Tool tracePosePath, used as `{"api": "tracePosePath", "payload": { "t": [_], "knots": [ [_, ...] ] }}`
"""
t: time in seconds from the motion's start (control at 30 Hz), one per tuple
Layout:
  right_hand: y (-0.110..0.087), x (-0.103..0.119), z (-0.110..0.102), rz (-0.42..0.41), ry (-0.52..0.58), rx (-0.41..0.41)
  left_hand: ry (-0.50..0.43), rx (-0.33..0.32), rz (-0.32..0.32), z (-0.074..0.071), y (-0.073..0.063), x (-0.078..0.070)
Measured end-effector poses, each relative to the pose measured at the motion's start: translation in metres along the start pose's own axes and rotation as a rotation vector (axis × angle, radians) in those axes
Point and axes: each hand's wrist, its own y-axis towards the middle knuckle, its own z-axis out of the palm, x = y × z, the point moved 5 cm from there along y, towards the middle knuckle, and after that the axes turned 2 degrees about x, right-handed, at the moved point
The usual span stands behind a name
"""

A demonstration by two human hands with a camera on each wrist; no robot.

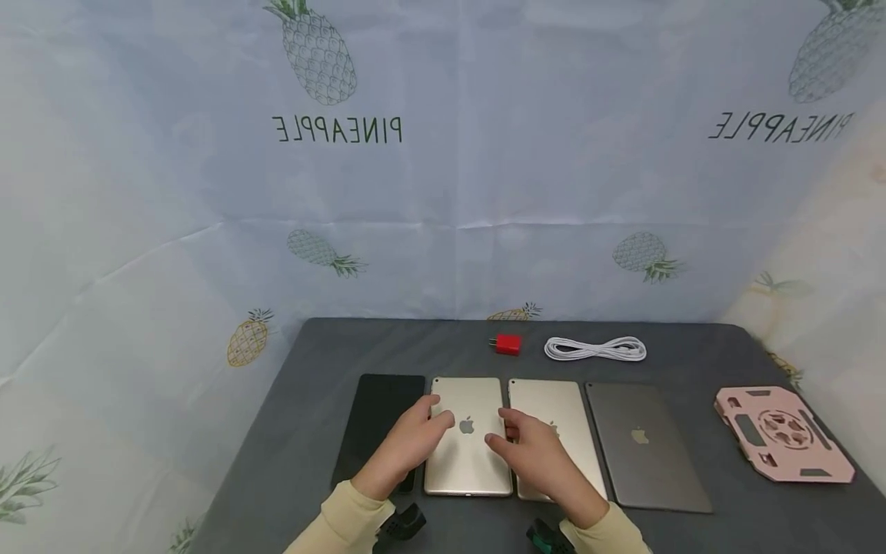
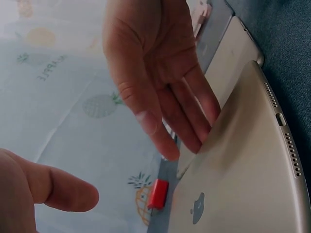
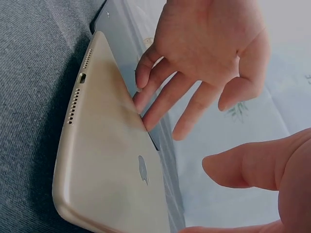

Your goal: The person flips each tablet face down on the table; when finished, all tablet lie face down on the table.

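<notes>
A gold tablet [image 1: 467, 469] lies back-up on the dark table, its apple logo showing, between my two hands. At its left edge is my left hand [image 1: 407, 440]; in the right wrist view that hand's fingers [image 3: 163, 99] are fairly straight and reach down to the edge. From the other side, my right hand [image 1: 536, 454] reaches to the right edge, fingers extended in the left wrist view, thumb above the back. Neither hand wraps round the tablet. Below my right hand is a second gold tablet [image 1: 547, 392], partly covered; a black tablet [image 1: 381, 404] is partly behind my left hand.
Farther right lie a grey tablet [image 1: 644, 462] and a pink vented stand-like device [image 1: 785, 435]. Toward the back are a red plug adapter [image 1: 508, 344] and a coiled white cable [image 1: 595, 349]. A pineapple-print cloth [image 1: 457, 177] hangs behind the table [image 1: 332, 346].
</notes>
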Motion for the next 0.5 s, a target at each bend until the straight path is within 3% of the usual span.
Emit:
{"api": "tracePosePath", "payload": {
  "t": [0.5],
  "knots": [
    [-0.0015,0.0015,0.0018,-0.019,-0.042,-0.003,0.017,-0.019,-0.01,0.0017,0.0,-0.0003]
  ]
}}
